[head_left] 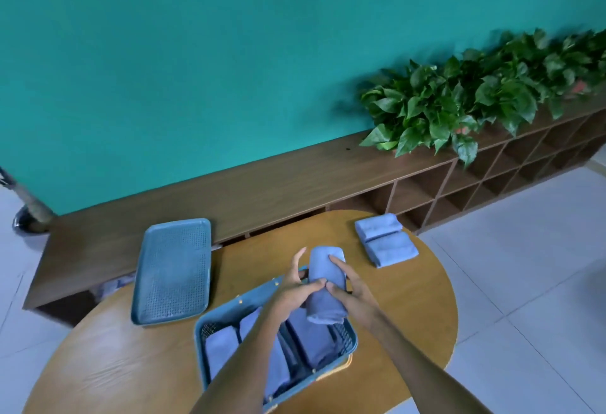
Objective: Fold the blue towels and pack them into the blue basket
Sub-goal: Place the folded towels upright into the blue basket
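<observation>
Both hands hold one folded blue towel (pixel 324 269) above the far end of the blue basket (pixel 200 344). My left hand (pixel 295 292) grips its left side and my right hand (pixel 352 289) its right side, thumbs meeting on top. Several folded blue towels (pixel 219 346) stand packed on edge inside the basket, partly hidden by my forearms. Two more folded blue towels (pixel 385 238) lie side by side on the round wooden table (pixel 131 358), to the far right of the basket.
A blue perforated lid or tray (pixel 172 271) lies flat to the left of the basket, half on the table. Behind runs a long low wooden shelf unit (pixel 278 184) with leafy green plants (pixel 459 95) against a teal wall. White floor tiles lie to the right.
</observation>
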